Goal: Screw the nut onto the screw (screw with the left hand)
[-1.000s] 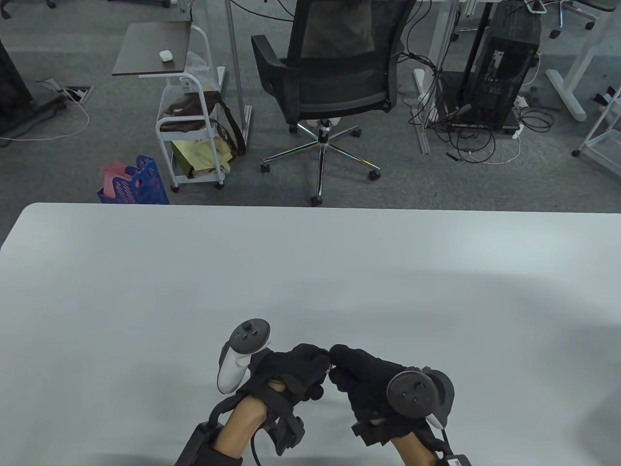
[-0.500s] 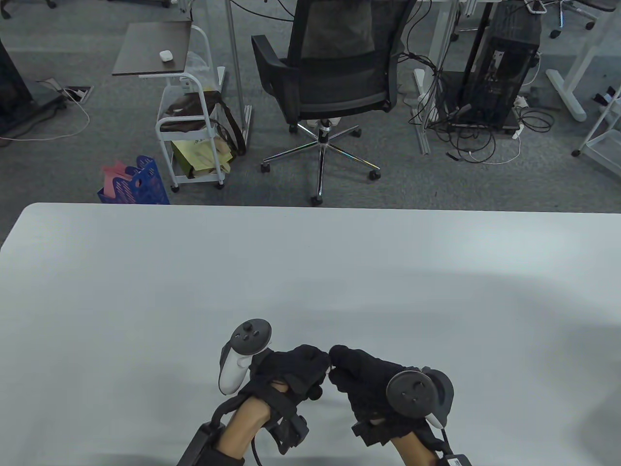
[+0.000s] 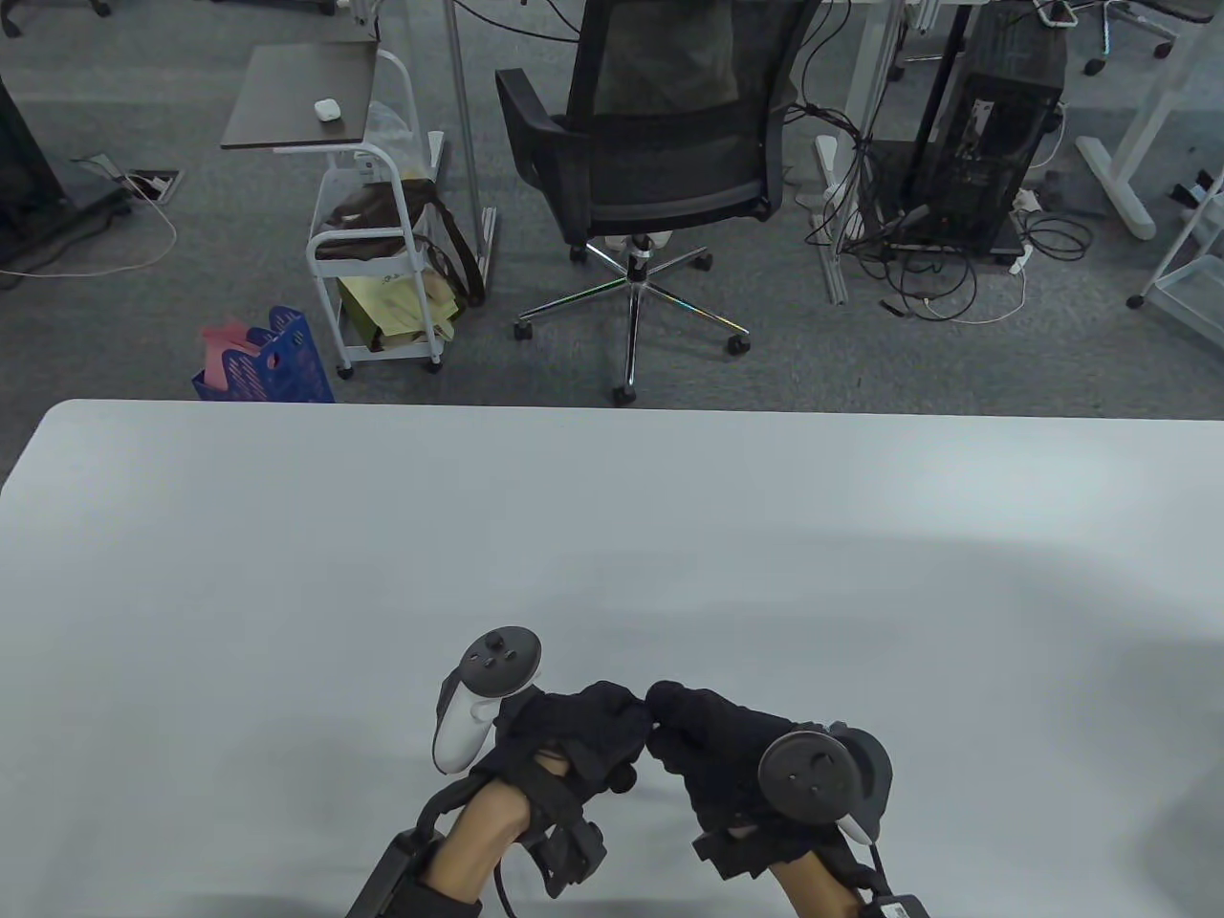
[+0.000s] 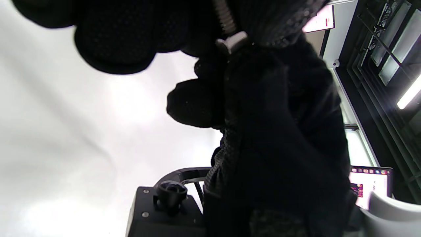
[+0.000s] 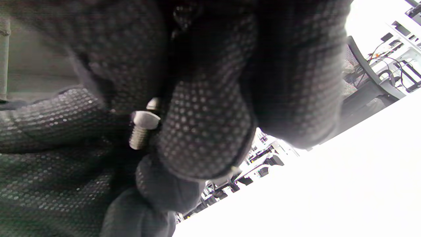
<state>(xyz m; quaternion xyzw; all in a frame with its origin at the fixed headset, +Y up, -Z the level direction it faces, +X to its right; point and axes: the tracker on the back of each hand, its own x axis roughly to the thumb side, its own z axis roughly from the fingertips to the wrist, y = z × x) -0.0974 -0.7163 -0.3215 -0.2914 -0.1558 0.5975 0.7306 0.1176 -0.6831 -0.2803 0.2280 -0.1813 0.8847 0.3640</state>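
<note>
Even overhead light is giving soft shadows on the table (image 3: 612, 535), which is blowing out to glare in both wrist views, where the near gloved fingers (image 5: 204, 131) are blurring and edges are bending.

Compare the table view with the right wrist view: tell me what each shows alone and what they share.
Only the table view shows both trackers, the office chair and the whole table. Only the right wrist view shows the screw, its head and threaded shank bare between gloved fingers. Both show the left hand and right hand meeting fingertip to fingertip; the nut is hidden in both.
</note>
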